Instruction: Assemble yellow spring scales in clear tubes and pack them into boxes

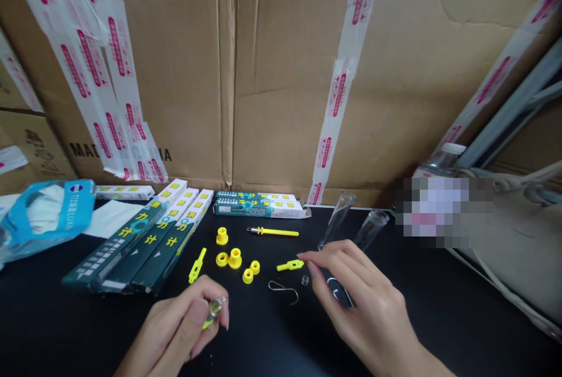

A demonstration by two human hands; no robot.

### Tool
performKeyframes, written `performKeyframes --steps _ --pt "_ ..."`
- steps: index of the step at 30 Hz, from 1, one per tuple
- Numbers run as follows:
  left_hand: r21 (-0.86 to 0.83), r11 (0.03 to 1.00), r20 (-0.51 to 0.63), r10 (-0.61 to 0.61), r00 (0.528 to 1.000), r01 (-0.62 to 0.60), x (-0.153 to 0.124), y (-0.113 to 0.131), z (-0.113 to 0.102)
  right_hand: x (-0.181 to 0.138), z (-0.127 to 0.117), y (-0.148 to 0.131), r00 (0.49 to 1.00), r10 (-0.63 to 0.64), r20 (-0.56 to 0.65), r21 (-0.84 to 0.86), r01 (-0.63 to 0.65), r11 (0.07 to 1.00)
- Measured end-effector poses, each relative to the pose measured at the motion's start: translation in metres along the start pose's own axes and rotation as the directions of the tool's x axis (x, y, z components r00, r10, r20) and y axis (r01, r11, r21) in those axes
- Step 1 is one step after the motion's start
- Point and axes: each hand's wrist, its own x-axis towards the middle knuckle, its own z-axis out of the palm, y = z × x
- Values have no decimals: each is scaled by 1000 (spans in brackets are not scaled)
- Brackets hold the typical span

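My left hand [184, 324] is closed around a small yellow piece with a shiny metal coil [215, 308], mostly hidden by the fingers. My right hand [351, 289] is over the table, thumb and forefinger slightly apart at the end of a flat yellow tab [288, 266]; whether they touch it I cannot tell. Below that tab lies a metal S-shaped hook [283, 290], with a small clear ring [304, 280] beside it. Another metal hook [338, 290] is partly hidden by my right hand. A second yellow tab [197, 266] lies beyond my left hand.
Several yellow collars [235, 258] lie mid-table, near a yellow rod with a metal end [272, 232]. Two clear tubes [371, 228] stand behind my right hand. Printed narrow boxes [149, 242] lie left, a blue packet [48, 213] beyond them. Large cardboard [281, 72] walls the back.
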Motion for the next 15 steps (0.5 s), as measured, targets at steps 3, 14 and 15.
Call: performKeyframes --steps 3,14,15 --pt "-83 993 -110 -92 990 83 0 4 1 -1 1 1 1000 5 6 11 -5 1000" --pt "-322 923 -53 -240 969 211 11 -14 -5 -3 4 3 999 20 27 20 -21 1000" --pt "-300 930 -70 -243 968 212 11 -11 -5 -2 5 3 999 18 27 21 -19 1000"
